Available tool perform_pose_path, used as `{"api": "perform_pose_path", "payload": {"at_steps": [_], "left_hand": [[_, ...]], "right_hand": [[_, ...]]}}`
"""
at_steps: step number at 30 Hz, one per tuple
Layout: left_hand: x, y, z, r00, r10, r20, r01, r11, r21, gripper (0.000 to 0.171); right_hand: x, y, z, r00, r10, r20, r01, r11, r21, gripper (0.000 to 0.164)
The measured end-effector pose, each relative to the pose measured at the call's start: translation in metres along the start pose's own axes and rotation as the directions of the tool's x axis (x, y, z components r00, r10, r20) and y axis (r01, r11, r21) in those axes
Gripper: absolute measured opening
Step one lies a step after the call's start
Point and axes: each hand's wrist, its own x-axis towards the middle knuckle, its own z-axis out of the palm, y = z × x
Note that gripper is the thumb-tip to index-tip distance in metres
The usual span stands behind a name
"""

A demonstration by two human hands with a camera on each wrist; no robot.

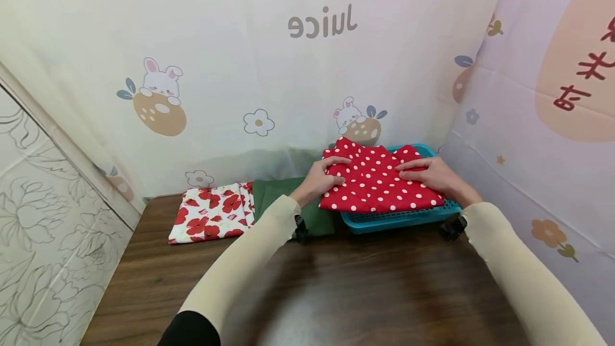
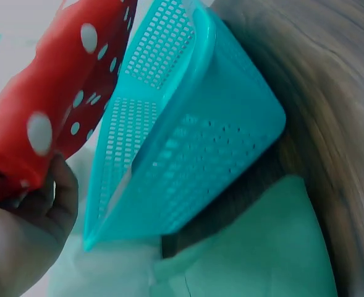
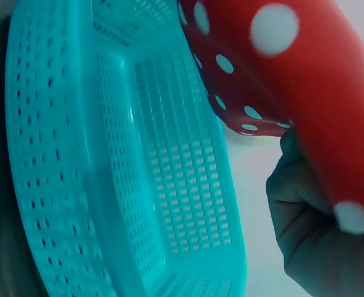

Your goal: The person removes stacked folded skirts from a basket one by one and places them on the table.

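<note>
A folded red cloth with white polka dots (image 1: 372, 186) is held up over a blue plastic basket (image 1: 384, 223). My left hand (image 1: 321, 178) grips the cloth by its left side, and my right hand (image 1: 434, 175) grips it by the right. Curled fingers of the left hand (image 2: 42, 213) show under the fabric in the left wrist view. In the right wrist view, bent fingers of the right hand (image 3: 305, 216) tuck beneath the cloth. Perforated walls and floor of the basket (image 3: 178, 179) show there, with the cloth above its rim.
Left of the basket lies a folded green cloth (image 1: 276, 196), partly behind my left arm. Beside it is a folded white cloth with red flowers (image 1: 211, 215). All rest on a dark wooden table (image 1: 336, 287). A printed curtain (image 1: 216, 68) hangs behind, another on the right.
</note>
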Motion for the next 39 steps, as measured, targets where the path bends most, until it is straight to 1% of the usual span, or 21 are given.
{"api": "perform_pose_path", "payload": {"at_steps": [3,6,10,13,15,18,20,22,24,27,29,33,36,39], "left_hand": [[-0.010,-0.002,-0.013,1.000,0.005,0.010,-0.005,1.000,0.006,0.059],[-0.020,-0.004,-0.024,1.000,0.026,0.014,-0.027,0.999,0.024,0.063],[-0.035,-0.007,-0.037,0.999,0.048,0.007,-0.049,0.998,0.041,0.069],[-0.047,-0.011,-0.045,0.998,0.055,-0.016,-0.055,0.997,0.053,0.068],[-0.054,-0.014,-0.051,0.998,0.060,-0.034,-0.058,0.997,0.054,0.063],[-0.066,-0.020,-0.061,0.996,0.068,-0.060,-0.065,0.997,0.047,0.054],[-0.073,-0.022,-0.068,0.995,0.072,-0.068,-0.069,0.996,0.050,0.051],[-0.080,-0.024,-0.076,0.995,0.075,-0.061,-0.072,0.996,0.054,0.052],[-0.088,-0.024,-0.084,0.997,0.073,-0.036,-0.071,0.996,0.055,0.057],[-0.100,-0.026,-0.096,0.998,0.067,-0.008,-0.066,0.995,0.070,0.063],[-0.108,-0.028,-0.103,0.998,0.061,-0.005,-0.061,0.994,0.089,0.066],[-0.124,-0.034,-0.115,0.998,0.058,-0.038,-0.053,0.990,0.132,0.068],[-0.137,-0.039,-0.120,0.996,0.061,-0.068,-0.051,0.989,0.141,0.069],[-0.149,-0.044,-0.126,0.994,0.071,-0.088,-0.059,0.990,0.132,0.067]], "right_hand": [[-0.001,-0.009,0.008,1.000,-0.023,0.011,0.024,0.999,-0.023,0.064],[-0.002,-0.018,0.015,0.998,-0.046,0.031,0.047,0.998,-0.035,0.066],[-0.004,-0.031,0.025,0.997,-0.071,0.043,0.072,0.997,-0.028,0.068],[-0.007,-0.040,0.035,0.996,-0.081,0.026,0.082,0.996,-0.022,0.068],[-0.010,-0.045,0.041,0.995,-0.096,0.006,0.097,0.995,-0.028,0.067],[-0.014,-0.053,0.052,0.990,-0.141,-0.017,0.140,0.989,-0.036,0.064],[-0.016,-0.058,0.060,0.982,-0.187,-0.017,0.186,0.982,-0.043,0.059],[-0.017,-0.063,0.069,0.974,-0.225,-0.007,0.225,0.974,-0.041,0.054],[-0.019,-0.067,0.078,0.964,-0.267,0.008,0.267,0.963,-0.042,0.050],[-0.022,-0.073,0.093,0.952,-0.306,0.023,0.307,0.951,-0.028,0.048],[-0.024,-0.077,0.103,0.945,-0.327,0.022,0.327,0.945,-0.014,0.048],[-0.029,-0.083,0.122,0.941,-0.339,0.006,0.338,0.940,0.040,0.050],[-0.033,-0.087,0.135,0.940,-0.341,-0.009,0.340,0.937,0.083,0.052],[-0.037,-0.091,0.147,0.943,-0.332,-0.026,0.333,0.936,0.111,0.057]]}}
